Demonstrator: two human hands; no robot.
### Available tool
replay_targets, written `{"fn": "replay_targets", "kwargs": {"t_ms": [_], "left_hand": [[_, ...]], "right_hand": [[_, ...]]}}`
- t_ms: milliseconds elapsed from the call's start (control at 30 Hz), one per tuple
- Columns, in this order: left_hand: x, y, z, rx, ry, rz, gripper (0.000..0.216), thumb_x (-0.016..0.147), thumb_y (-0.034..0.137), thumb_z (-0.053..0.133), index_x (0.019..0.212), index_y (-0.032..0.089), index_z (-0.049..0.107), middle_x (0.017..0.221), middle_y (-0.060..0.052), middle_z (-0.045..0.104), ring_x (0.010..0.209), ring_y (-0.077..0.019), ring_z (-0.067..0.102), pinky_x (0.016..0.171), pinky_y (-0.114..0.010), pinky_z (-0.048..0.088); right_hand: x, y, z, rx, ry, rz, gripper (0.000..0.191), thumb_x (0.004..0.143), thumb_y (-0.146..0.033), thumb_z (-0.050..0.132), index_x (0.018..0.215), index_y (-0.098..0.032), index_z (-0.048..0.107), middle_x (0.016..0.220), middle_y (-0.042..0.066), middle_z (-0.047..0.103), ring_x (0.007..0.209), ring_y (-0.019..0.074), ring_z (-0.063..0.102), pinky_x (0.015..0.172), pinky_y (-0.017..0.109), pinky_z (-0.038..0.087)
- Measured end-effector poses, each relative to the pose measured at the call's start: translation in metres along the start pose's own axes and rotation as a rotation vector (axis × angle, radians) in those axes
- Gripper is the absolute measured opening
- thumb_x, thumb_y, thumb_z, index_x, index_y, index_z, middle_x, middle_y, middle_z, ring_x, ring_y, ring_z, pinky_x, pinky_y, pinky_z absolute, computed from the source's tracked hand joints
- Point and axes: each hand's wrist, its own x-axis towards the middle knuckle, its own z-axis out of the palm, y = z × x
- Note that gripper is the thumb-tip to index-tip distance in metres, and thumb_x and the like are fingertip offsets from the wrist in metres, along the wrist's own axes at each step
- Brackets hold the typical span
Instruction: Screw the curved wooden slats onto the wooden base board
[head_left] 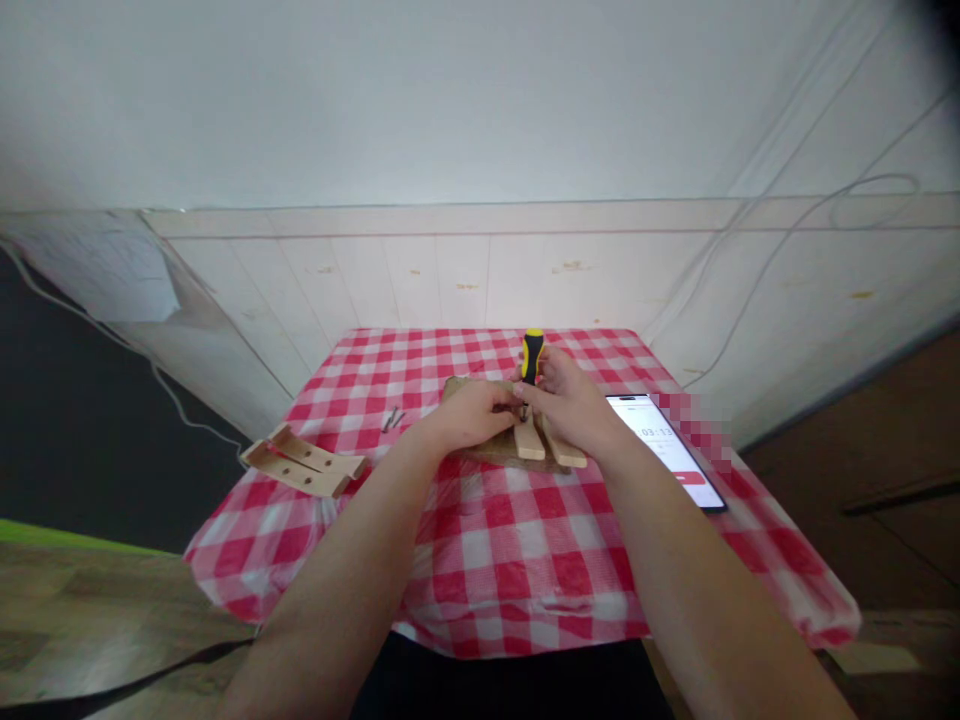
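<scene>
Screwdriver (pixel 532 355), with a yellow-and-black handle, stands nearly upright in the right hand (pixel 566 395), whose fingers and thumb close around the lower handle; its tip is hidden among the fingers, above the brown board. The left hand (pixel 480 415) lies just beside it, fingers bent and narrowed near the screwdriver's lower end; I cannot tell whether they pinch anything.

Beyond both hands rises a pale wall (pixel 450 110), smooth above and grooved panelling below, with yellowish scuffs. Far left of the left hand, a wrinkled whitish sheet (pixel 120 270) hangs against it, any marks too faint to read; right of the right hand, a thin cable (pixel 772 265) loops across it. Wood-look floor (pixel 97 610) shows at lower left. Under the hands, a desk wears a red-and-white checked tablecloth (pixel 517 560), creased at the near edge.

The brown board (pixel 480 452) lies beneath the hands. Right of the right hand lies a smartphone (pixel 675 465), its lit white screen showing a row of large timer-like digits, too blurred to read surely, above a red button. Well left of the left hand sit light wooden pieces (pixel 296 475) with dark holes and raised ends. Two pale wooden strips (pixel 530 443) project from under the hands, toward the wearer. Smallest, a few thin metal fasteners (pixel 393 420) lie left of the left hand.
</scene>
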Motion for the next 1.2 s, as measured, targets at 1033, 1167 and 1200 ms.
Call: {"fn": "replay_targets", "kwargs": {"t_ms": [1033, 1167, 1200], "left_hand": [[-0.001, 0.005, -0.002, 0.029, 0.009, -0.028, 0.019, 0.079, 0.015, 0.049, 0.081, 0.015, 0.068, 0.078, -0.001, 0.068, 0.071, -0.0134, 0.058, 0.065, -0.023, 0.043], [0.000, 0.005, -0.002, 0.032, -0.002, -0.055, 0.018, 0.078, 0.016, 0.050, 0.079, 0.014, 0.068, 0.079, -0.003, 0.069, 0.073, -0.0146, 0.060, 0.067, -0.024, 0.043], [0.000, 0.005, -0.002, 0.032, 0.001, -0.054, 0.018, 0.078, 0.016, 0.050, 0.080, 0.014, 0.068, 0.081, -0.003, 0.069, 0.074, -0.0149, 0.060, 0.068, -0.024, 0.043]], "right_hand": [[-0.001, -0.011, -0.010, 0.013, 0.027, 0.107, 0.019, 0.075, -0.031, 0.059, 0.091, -0.021, 0.058, 0.079, 0.000, 0.060, 0.064, 0.0140, 0.053, 0.056, 0.029, 0.039], [0.000, -0.006, -0.008, -0.181, 0.174, 0.041, 0.035, 0.067, -0.042, 0.071, 0.088, -0.021, 0.052, 0.080, 0.000, 0.059, 0.070, 0.0167, 0.055, 0.062, 0.032, 0.042], [0.000, -0.005, -0.007, -0.205, 0.191, 0.029, 0.036, 0.068, -0.043, 0.071, 0.088, -0.021, 0.052, 0.080, 0.000, 0.059, 0.070, 0.0169, 0.055, 0.063, 0.033, 0.043]]}}
